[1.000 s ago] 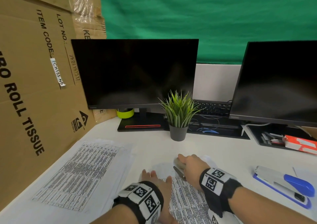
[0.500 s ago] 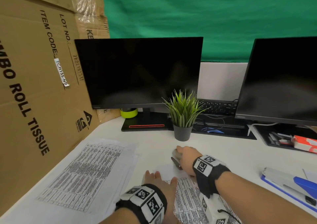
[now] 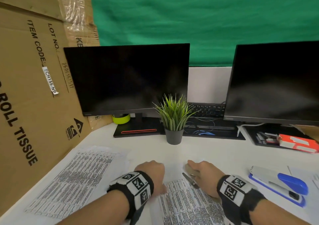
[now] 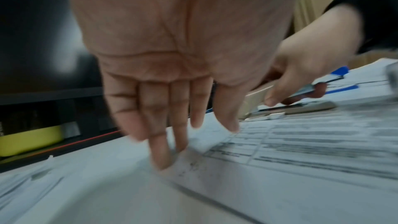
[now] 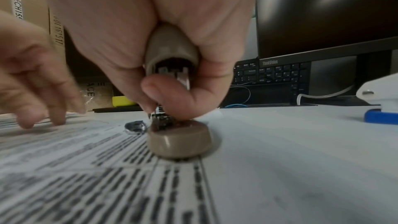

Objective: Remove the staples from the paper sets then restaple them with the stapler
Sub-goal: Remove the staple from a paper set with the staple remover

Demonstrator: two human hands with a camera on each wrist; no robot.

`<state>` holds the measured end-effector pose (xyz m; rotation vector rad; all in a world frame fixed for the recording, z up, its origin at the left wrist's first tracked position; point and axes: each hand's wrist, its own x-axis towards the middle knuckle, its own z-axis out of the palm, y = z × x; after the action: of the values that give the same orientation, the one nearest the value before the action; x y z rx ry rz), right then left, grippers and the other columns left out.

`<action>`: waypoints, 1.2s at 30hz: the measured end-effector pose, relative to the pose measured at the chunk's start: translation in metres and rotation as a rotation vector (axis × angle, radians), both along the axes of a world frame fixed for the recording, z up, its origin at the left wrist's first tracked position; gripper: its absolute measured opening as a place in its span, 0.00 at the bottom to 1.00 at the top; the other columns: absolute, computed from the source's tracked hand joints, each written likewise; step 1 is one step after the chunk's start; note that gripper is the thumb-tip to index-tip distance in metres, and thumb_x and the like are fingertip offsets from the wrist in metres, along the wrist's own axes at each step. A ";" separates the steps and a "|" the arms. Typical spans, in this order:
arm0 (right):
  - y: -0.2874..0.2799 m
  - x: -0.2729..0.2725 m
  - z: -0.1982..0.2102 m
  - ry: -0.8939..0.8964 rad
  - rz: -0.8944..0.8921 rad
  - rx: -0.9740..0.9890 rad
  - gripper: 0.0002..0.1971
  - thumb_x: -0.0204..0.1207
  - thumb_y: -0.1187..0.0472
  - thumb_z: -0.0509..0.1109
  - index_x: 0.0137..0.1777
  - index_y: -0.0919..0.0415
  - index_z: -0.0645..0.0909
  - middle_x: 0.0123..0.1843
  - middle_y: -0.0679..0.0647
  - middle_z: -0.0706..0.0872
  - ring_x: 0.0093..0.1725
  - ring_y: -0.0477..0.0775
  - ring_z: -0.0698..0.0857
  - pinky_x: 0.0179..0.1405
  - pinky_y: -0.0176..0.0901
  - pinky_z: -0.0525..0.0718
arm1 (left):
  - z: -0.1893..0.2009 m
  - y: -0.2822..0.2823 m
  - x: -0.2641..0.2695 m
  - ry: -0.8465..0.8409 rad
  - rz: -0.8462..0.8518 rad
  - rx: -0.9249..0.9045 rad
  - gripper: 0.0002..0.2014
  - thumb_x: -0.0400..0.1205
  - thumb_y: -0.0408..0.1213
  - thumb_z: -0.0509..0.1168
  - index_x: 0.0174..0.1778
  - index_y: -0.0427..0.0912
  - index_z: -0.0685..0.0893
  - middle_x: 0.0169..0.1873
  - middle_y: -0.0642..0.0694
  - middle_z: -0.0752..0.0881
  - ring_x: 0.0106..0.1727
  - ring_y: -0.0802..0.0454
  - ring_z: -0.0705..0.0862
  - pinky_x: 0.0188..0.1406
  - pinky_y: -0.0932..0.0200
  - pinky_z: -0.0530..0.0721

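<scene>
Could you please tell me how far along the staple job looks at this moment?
Done: one printed stack lies set aside at the left. In hand: the right hand grips a beige stapler on the paper set, while the left hand is spread over its edge. Left: whether its staple is in cannot be seen; the blue stapler lies unused.

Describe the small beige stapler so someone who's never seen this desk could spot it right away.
Start at the potted plant between the two monitors, then come toward the near edge to the printed paper set. The beige stapler sits at that sheet's top corner, gripped by the right hand. Unlike the larger blue and grey stapler lying untouched further right, it is small and tan.
</scene>
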<state>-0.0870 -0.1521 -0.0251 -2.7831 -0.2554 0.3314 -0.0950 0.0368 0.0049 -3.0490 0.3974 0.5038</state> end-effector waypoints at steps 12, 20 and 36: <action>0.001 0.017 -0.017 -0.098 0.090 -0.119 0.23 0.79 0.64 0.60 0.74 0.55 0.68 0.49 0.55 0.75 0.52 0.57 0.78 0.45 0.38 0.75 | -0.025 -0.032 0.050 -0.086 0.031 -0.012 0.07 0.80 0.32 0.67 0.52 0.41 0.85 0.50 0.43 0.86 0.53 0.43 0.86 0.54 0.54 0.86; 0.003 0.014 -0.009 -0.188 0.171 -0.270 0.16 0.82 0.59 0.58 0.69 0.58 0.70 0.57 0.51 0.81 0.59 0.60 0.82 0.64 0.45 0.74 | -0.006 -0.006 0.046 -0.101 0.188 -0.596 0.12 0.75 0.29 0.65 0.29 0.44 0.88 0.27 0.53 0.85 0.35 0.54 0.85 0.40 0.64 0.84; 0.009 0.008 -0.005 -0.107 0.095 -0.299 0.21 0.84 0.61 0.56 0.77 0.56 0.61 0.75 0.56 0.71 0.70 0.57 0.76 0.66 0.42 0.73 | -0.008 0.266 -0.138 0.204 0.678 0.147 0.04 0.71 0.35 0.75 0.31 0.43 0.88 0.40 0.46 0.93 0.44 0.50 0.92 0.35 0.64 0.85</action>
<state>-0.0788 -0.1427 -0.0299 -3.0956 -0.3933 0.2615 -0.2334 0.3026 -0.0030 -2.9244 -0.6708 0.8151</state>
